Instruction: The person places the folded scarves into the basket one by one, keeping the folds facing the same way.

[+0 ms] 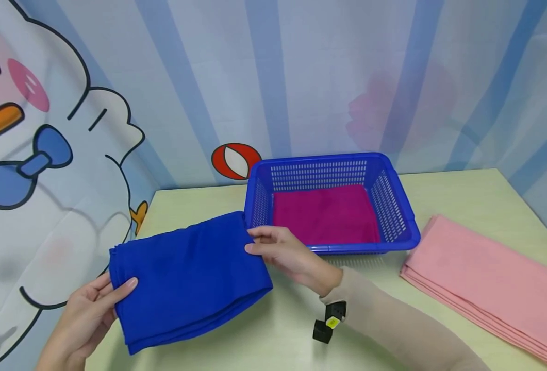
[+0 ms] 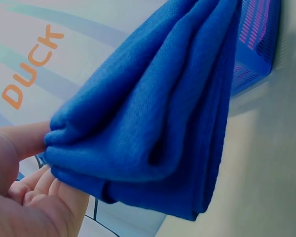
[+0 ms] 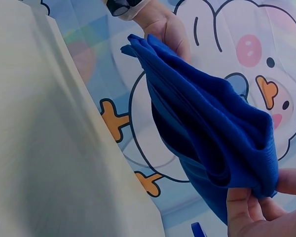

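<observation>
A folded blue cloth (image 1: 189,278) is held up over the left part of the table, stretched between both hands. My left hand (image 1: 89,309) pinches its left edge, thumb on top and fingers underneath. At the upper right corner, my right hand (image 1: 292,255) pinches the cloth between thumb and fingers. Several soft layers of the blue cloth (image 2: 138,113) show in the left wrist view, and its folds (image 3: 202,113) hang loose in the right wrist view. Just behind the right hand stands a blue plastic basket (image 1: 331,248), with a folded magenta cloth (image 1: 326,214) lying flat inside.
A folded pink cloth (image 1: 491,288) lies on the right side of the pale table (image 1: 347,330), close to the basket's corner. Behind the table hangs a striped backdrop (image 1: 329,77) with a cartoon duck at the left. A small black device (image 1: 331,319) sits at the right wrist.
</observation>
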Available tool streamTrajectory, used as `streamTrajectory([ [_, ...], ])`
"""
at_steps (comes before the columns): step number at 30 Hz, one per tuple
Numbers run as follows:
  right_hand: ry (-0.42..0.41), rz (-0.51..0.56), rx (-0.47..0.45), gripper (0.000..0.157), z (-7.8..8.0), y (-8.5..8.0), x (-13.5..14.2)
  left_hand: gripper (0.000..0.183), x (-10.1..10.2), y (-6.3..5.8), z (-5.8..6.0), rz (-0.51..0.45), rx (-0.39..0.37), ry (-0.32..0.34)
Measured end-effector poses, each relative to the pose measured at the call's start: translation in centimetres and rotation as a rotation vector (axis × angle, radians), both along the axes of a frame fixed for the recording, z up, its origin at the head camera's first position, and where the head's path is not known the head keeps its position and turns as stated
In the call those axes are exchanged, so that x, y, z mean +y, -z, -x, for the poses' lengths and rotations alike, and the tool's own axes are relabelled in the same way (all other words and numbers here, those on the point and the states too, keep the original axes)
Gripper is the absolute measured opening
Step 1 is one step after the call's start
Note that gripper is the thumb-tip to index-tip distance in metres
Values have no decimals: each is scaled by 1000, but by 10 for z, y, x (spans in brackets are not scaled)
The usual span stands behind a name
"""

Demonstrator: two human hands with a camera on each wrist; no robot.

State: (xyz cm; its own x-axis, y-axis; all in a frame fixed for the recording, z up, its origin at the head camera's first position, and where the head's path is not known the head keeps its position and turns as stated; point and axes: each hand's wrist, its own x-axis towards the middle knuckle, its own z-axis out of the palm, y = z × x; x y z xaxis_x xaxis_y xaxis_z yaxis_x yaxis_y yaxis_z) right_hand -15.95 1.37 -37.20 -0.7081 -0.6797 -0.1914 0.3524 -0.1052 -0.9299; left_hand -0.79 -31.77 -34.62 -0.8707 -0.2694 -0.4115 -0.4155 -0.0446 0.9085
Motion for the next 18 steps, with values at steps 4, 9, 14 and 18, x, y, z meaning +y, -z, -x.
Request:
streamTrajectory([
  [4, 6, 3, -9, 46, 1, -4, 3, 52, 0, 2, 2, -33, 68, 12],
  [9, 17, 12, -14, 47, 3, -7, 8, 27, 2, 3, 6, -69, 123, 24],
  [14, 31, 9, -16, 48, 4, -6, 12, 25, 5, 2, 10, -68, 131, 51],
  [18, 43, 7, -15, 47, 6, -5, 17, 24, 8, 0, 13, -83, 148, 71],
])
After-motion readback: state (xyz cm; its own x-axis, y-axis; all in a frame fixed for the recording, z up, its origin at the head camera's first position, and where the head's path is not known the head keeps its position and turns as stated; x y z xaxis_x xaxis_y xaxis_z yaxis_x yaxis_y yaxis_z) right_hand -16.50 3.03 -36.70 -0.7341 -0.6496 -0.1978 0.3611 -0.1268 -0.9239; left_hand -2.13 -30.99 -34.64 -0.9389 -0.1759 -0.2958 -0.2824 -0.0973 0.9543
